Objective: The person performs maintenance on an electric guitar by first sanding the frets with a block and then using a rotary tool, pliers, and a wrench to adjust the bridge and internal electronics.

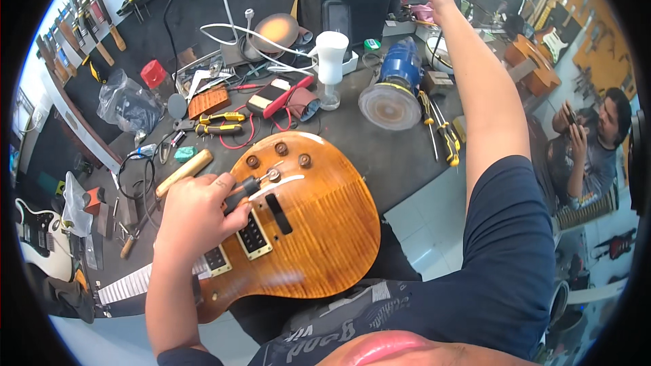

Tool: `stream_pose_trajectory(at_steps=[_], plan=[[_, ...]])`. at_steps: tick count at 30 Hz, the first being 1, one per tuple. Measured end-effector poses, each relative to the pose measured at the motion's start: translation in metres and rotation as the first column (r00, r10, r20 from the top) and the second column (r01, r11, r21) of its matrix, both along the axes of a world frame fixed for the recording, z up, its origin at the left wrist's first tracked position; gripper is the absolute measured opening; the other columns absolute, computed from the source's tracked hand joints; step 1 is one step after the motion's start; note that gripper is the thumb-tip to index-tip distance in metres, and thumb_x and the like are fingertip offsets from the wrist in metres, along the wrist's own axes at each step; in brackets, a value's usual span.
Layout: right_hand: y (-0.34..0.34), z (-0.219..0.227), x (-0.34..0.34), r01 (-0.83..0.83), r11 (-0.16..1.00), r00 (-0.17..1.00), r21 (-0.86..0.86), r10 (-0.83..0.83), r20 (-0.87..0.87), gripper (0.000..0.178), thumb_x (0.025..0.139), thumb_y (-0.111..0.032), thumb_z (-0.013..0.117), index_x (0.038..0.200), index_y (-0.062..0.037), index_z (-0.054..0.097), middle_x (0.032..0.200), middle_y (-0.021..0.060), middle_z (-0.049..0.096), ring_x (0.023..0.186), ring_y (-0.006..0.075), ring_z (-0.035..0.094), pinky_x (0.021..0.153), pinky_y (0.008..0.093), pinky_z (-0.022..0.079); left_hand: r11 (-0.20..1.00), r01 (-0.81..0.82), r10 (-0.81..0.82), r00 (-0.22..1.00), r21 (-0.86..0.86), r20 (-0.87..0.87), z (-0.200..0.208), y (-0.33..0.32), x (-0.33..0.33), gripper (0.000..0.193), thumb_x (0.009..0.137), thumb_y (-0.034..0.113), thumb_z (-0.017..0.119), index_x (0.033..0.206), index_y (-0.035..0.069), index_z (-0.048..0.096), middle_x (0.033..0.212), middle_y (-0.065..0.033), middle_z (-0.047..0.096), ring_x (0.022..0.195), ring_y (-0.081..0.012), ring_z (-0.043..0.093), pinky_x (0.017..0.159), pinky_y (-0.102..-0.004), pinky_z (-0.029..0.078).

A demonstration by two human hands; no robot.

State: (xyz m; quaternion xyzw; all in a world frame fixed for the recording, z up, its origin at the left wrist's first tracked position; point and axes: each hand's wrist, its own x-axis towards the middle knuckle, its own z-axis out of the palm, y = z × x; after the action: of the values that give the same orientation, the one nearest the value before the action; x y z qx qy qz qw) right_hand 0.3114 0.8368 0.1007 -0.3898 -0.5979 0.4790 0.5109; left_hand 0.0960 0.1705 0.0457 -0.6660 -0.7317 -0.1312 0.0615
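Note:
An amber, flame-topped electric guitar body (325, 224) lies in front of me, its neck pointing left. Over its upper left part, my left hand (200, 213) is closed around a black-handled tool (239, 194). A small round metal piece (273, 175) shows at the tool's far end; its kind is unclear. Several brown knobs (281, 149) sit near it, and a cream-framed pickup (254, 235) lies below. Beyond the left hand is a wooden handle (183, 173). My right hand (441, 1) reaches far to the back right, with most of its fingers hidden.
Pliers (218, 129), a red multimeter (279, 95), a white lamp (331, 61) and a blue machine with a round disc (393, 88) crowd the bench. Screwdrivers (441, 132) lie at its right edge. An amplifier (346, 3) stands behind. Another person (588, 142) sits at right.

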Motion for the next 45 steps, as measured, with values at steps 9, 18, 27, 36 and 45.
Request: stream_pose_trajectory(at_steps=[9,18,27,36,45], plan=[[0.172,-0.084,-0.022,-0.232,0.949,0.5,0.212,-0.071,0.863,0.052,0.102,-0.05,0.061,0.117,-0.0034,0.078,0.108,0.012,0.078,0.098,0.0247,0.069,0.096,0.0391,0.051,0.99,-0.132,0.13,0.991,-0.041,-0.038,-0.003,0.02,0.007,0.036,0.074,0.03,0.086,0.094,0.005,0.07,0.075,-0.0095,0.067,0.068,-0.0328,0.068,0.065,-0.0464,0.054],[0.116,-0.099,-0.077,0.074,0.991,0.833,-0.113,0.001,0.553,0.06,0.103,-0.056,0.056,0.138,-0.0091,0.068,0.123,0.0163,0.073,0.108,0.0266,0.065,0.095,0.0506,0.048,0.98,-0.196,0.193,0.979,-0.037,-0.058,0.004,0.019,0.005,0.04,0.067,0.028,0.086,0.096,0.006,0.07,0.073,-0.0076,0.063,0.067,-0.0314,0.064,0.065,-0.0447,0.05],[0.084,-0.072,-0.04,0.066,0.961,0.945,-0.27,0.027,0.327,0.038,0.1,-0.047,0.058,0.107,-0.0131,0.072,0.099,0.005,0.075,0.078,0.0193,0.064,0.067,0.0386,0.049,0.992,-0.125,0.125,0.992,-0.027,0.026,-0.005,0.027,-0.003,0.04,0.065,0.025,0.087,0.095,0.006,0.069,0.07,-0.0058,0.061,0.065,-0.0308,0.063,0.064,-0.0438,0.048],[0.024,-0.041,-0.028,0.243,0.932,0.942,-0.269,-0.161,0.295,0.034,0.1,-0.039,0.063,0.111,-0.0075,0.069,0.115,0.0122,0.076,0.1,0.0237,0.071,0.09,0.0501,0.053,0.989,-0.134,0.136,0.99,-0.06,0.025,-0.001,0.032,-0.003,0.039,0.064,0.026,0.085,0.092,0.006,0.066,0.067,-0.0065,0.059,0.064,-0.0314,0.061,0.064,-0.0444,0.047],[0.096,-0.048,-0.019,0.253,0.909,0.96,-0.331,-0.195,0.199,0.059,0.098,-0.052,0.063,0.135,-0.0067,0.057,0.131,0.0153,0.067,0.118,0.0392,0.065,0.104,0.0578,0.049,0.987,-0.154,0.155,0.987,-0.04,0.039,-0.001,0.03,-0.005,0.039,0.063,0.025,0.085,0.091,0.006,0.065,0.064,-0.0062,0.055,0.06,-0.031,0.058,0.063,-0.0439,0.045]])
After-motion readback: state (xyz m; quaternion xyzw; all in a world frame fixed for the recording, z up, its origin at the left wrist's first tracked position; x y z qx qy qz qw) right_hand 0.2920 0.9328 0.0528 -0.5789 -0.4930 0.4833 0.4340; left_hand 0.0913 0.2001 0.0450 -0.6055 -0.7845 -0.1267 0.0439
